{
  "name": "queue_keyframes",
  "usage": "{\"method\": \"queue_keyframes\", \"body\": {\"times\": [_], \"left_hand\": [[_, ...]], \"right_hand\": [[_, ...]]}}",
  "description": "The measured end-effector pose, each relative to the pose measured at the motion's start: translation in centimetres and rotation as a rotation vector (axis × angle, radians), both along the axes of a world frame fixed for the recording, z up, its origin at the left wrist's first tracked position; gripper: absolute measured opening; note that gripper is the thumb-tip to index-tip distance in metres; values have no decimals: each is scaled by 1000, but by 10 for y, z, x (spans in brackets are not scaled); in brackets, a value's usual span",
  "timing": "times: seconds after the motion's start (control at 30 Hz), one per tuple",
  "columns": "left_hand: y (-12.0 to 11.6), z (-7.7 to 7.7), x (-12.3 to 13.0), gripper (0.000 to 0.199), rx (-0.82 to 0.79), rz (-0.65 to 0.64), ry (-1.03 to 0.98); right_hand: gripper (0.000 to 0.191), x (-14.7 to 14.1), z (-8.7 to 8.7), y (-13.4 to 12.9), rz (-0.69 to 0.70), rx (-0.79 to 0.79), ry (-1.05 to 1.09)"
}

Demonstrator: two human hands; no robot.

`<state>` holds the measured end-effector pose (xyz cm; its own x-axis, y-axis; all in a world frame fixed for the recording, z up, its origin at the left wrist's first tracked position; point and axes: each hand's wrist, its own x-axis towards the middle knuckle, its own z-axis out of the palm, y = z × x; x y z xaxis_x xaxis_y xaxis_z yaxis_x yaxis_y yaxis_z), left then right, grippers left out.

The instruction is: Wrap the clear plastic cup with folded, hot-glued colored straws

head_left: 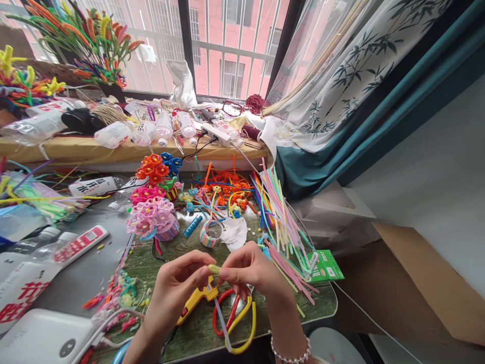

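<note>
The short yellow-green piece point(214, 269) was pinched between my two hands, above the green desk point(197, 335) and well inside its front edge. My left grip point(182, 277) had thumb and finger clamped on one end, and my right grip point(248, 268) was clamped on the other. The desk's front edge ran under my forearms to a rounded corner on my right, where a strip of bare green lay beyond the bracelet point(290, 352) on my right wrist. Another bare patch lay just ahead of my left knuckles.

Directly below my fingers there was little room: the yellow glue gun point(192, 304), its translucent glue stick point(222, 320) pointing toward me, and the scissors point(253, 323) with red and yellow handles, which the stick crossed. Ahead lay a striped roll point(207, 237), a crumpled white tissue point(235, 233) and a blue lighter point(192, 226). Pink flowers point(151, 218) stood beyond my left hand; pastel stems point(282, 207) spread beyond my right, reaching a green packet point(329, 265) near the desk's side. Colourful scraps point(127, 288) and a white power bank point(49, 336) crowded the space left of my forearm.
</note>
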<state>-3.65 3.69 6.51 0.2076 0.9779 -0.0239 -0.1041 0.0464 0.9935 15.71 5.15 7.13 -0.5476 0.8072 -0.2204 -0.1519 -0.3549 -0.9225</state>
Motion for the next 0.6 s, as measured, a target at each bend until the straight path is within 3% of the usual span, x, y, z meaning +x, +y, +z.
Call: {"method": "queue_keyframes", "body": {"times": [0.3,0.6], "left_hand": [[-3,0,2,12,64,-30,2],[-2,1,8,23,-53,57,-109]], "right_hand": [[42,-1,2,-2,-25,20,15],[42,-3,0,-3,-3,33,16]]}}
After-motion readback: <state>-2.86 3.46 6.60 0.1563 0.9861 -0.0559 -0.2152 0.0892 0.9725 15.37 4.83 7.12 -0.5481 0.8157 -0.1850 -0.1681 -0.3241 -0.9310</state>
